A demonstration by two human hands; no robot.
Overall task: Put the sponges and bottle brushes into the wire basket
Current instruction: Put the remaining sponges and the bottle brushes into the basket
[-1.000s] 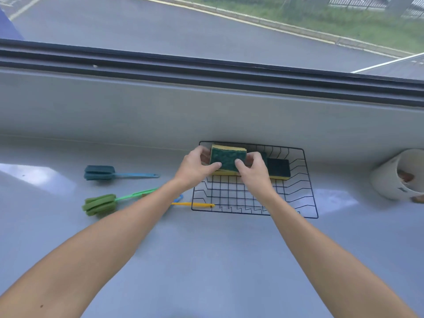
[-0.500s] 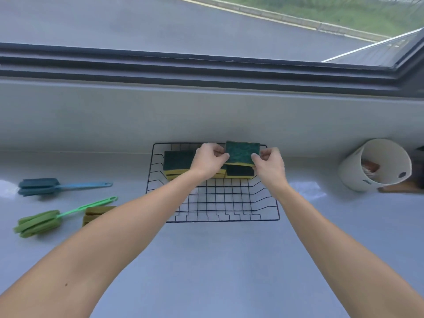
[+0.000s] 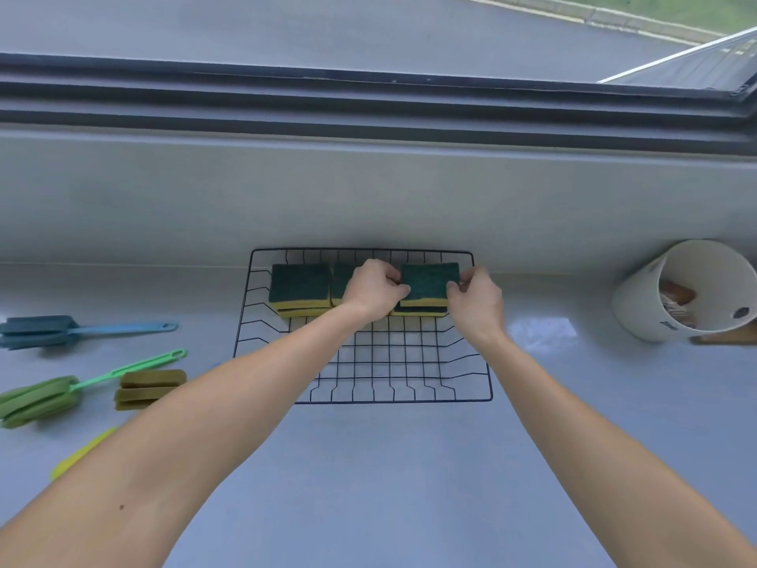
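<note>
My left hand [image 3: 375, 289] and right hand [image 3: 475, 295] pinch 1 green-topped sponge [image 3: 428, 282] at the wire basket's [image 3: 368, 399] back right. I should square it on the sponge beneath before releasing.

Middle sponge [image 3: 341, 282] behind left hand [image 3: 372, 289]

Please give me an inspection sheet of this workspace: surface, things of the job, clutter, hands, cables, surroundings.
Surface: grey counter, glare patch at right.
Job's things: wire basket holds sponge stacks along its far side; top sponge between both hands; blue brush, green brush and olive brush head lie outside, left.
Clutter: white cup, tipped, at right.
Hands: left hand and right hand pinch the top sponge's ends.
Cables: nothing seen.
Surroundings: window sill, road outside.
</note>
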